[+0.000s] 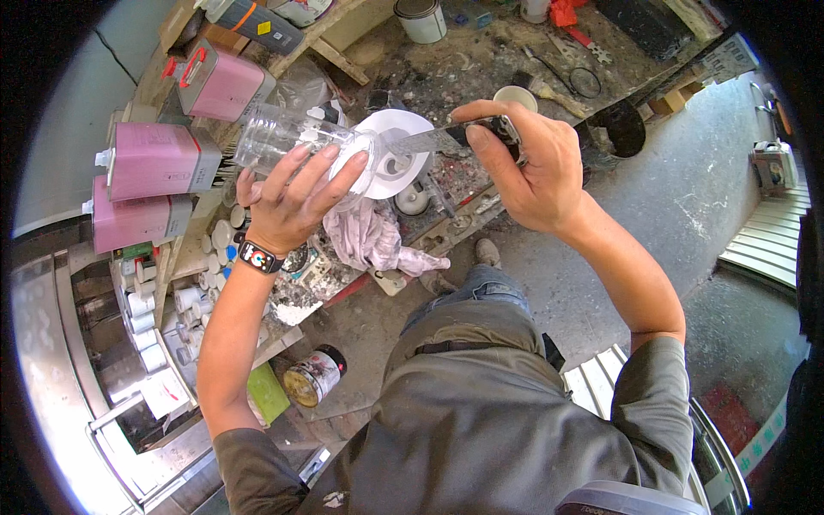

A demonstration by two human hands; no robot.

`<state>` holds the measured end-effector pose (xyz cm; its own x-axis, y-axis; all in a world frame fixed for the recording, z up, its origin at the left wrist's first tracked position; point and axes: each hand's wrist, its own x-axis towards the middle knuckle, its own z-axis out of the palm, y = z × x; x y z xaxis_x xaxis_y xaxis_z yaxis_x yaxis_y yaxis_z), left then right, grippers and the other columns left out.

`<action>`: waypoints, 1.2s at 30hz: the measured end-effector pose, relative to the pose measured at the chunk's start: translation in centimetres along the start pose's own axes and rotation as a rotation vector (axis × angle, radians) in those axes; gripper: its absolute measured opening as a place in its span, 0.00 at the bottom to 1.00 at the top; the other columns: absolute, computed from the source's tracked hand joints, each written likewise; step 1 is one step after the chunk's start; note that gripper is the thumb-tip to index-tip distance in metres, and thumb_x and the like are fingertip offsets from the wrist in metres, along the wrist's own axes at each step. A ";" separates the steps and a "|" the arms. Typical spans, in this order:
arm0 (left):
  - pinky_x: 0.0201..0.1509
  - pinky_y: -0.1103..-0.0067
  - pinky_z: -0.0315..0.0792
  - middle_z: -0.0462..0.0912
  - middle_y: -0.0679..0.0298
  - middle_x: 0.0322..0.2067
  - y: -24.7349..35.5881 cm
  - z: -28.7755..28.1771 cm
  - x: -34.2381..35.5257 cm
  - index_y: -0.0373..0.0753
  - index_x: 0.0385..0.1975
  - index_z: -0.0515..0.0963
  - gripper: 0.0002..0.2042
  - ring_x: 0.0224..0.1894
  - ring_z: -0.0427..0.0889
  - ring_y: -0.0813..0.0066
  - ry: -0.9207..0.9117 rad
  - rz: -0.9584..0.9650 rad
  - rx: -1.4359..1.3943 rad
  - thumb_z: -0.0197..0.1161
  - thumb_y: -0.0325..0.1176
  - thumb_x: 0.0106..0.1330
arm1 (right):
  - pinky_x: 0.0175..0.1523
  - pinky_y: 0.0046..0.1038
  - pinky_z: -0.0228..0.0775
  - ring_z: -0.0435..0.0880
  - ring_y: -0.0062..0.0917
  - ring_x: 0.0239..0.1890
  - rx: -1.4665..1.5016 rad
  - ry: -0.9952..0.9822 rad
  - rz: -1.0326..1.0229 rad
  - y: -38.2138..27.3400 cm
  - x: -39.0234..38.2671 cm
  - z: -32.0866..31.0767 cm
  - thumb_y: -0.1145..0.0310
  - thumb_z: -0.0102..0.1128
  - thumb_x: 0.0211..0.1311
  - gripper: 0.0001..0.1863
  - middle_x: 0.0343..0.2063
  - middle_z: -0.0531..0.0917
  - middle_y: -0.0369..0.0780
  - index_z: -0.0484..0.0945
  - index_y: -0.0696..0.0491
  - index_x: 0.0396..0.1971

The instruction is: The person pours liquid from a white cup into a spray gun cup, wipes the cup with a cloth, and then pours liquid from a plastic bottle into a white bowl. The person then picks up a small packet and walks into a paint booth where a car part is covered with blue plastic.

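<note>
My left hand point(296, 193) grips a clear plastic container point(266, 137), tilted on its side with its open end toward the right. In my right hand point(536, 167) is a metal blade point(438, 141) with a black handle, pinched between thumb and fingers; its tip reaches toward the container's rim. A white round piece with an opening point(403, 124) sits behind the blade and rim, and I cannot tell whether it touches them. Beneath are a small silver-topped object point(413, 198) and a crumpled pale pink rag point(369, 236).
The cluttered bench point(463, 197) holds pink rectangular cans point(163, 159), a white paint can point(421, 19), a cup point(515, 96) and a brush point(545, 90). A black bucket point(618, 129) stands right. Small white tubs point(150, 330) line the left; a labelled pail point(313, 373) is below.
</note>
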<state>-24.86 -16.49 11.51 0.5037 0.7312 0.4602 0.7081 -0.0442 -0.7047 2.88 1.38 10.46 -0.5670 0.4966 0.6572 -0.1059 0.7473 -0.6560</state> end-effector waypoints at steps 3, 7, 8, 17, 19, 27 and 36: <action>0.79 0.59 0.40 0.73 0.83 0.59 0.1 -0.5 1.0 0.76 0.60 0.77 0.28 0.66 0.68 0.78 0.001 -0.020 -0.022 0.71 0.36 0.61 | 0.27 0.29 0.68 0.79 0.29 0.19 0.016 0.005 0.026 0.1 -0.2 0.1 0.72 0.62 0.69 0.09 0.21 0.80 0.41 0.83 0.56 0.45; 0.74 0.60 0.49 0.72 0.63 0.60 0.4 -0.9 2.2 0.54 0.59 0.79 0.34 0.68 0.66 0.60 -0.257 -0.566 -0.419 0.79 0.38 0.45 | 0.25 0.30 0.68 0.78 0.30 0.18 0.061 0.081 0.060 0.3 -0.4 0.6 0.70 0.63 0.68 0.09 0.19 0.80 0.40 0.84 0.54 0.45; 0.74 0.60 0.52 0.72 0.61 0.60 0.4 -0.8 2.3 0.52 0.59 0.79 0.35 0.68 0.67 0.58 -0.224 -0.644 -0.492 0.79 0.37 0.45 | 0.25 0.30 0.67 0.78 0.29 0.17 0.049 0.103 0.062 0.3 -0.4 0.7 0.70 0.63 0.68 0.09 0.19 0.80 0.40 0.84 0.54 0.45; 0.66 0.72 0.71 0.72 0.58 0.61 -1.1 1.0 -4.5 0.31 0.64 0.70 0.36 0.61 0.76 0.69 0.120 -1.448 -1.506 0.79 0.28 0.55 | 0.31 0.23 0.68 0.78 0.20 0.22 0.031 0.149 0.294 -2.5 -2.0 1.3 0.73 0.61 0.70 0.09 0.25 0.83 0.39 0.84 0.56 0.46; 0.68 0.72 0.68 0.71 0.57 0.62 -1.4 0.9 -8.5 0.31 0.66 0.68 0.36 0.63 0.73 0.69 0.230 -1.511 -1.629 0.78 0.26 0.57 | 0.34 0.20 0.70 0.78 0.15 0.25 -0.019 0.174 0.318 -3.4 -2.6 1.7 0.74 0.60 0.72 0.08 0.28 0.84 0.37 0.83 0.57 0.47; 0.69 0.67 0.64 0.75 0.54 0.56 -0.2 2.5 -31.0 0.31 0.59 0.74 0.37 0.61 0.73 0.59 -0.006 -1.626 -0.589 0.84 0.38 0.51 | 0.27 0.15 0.57 0.68 0.09 0.23 0.064 0.446 0.440 -5.7 -3.9 3.1 0.65 0.54 0.79 0.13 0.23 0.77 0.30 0.83 0.56 0.49; 0.68 0.50 0.63 0.64 0.53 0.65 9.7 5.3 -40.0 0.45 0.62 0.76 0.40 0.69 0.63 0.49 -0.166 -1.711 -0.507 0.83 0.53 0.49 | 0.27 0.16 0.56 0.65 0.13 0.23 0.332 0.597 0.625 -6.4 0.9 3.0 0.63 0.57 0.78 0.12 0.24 0.75 0.31 0.82 0.55 0.49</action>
<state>-40.73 -42.57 -16.60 -0.9062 0.2360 0.3509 0.4200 0.5989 0.6818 0.61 -4.28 14.14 -0.0947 0.9809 0.1698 -0.2040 0.1478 -0.9677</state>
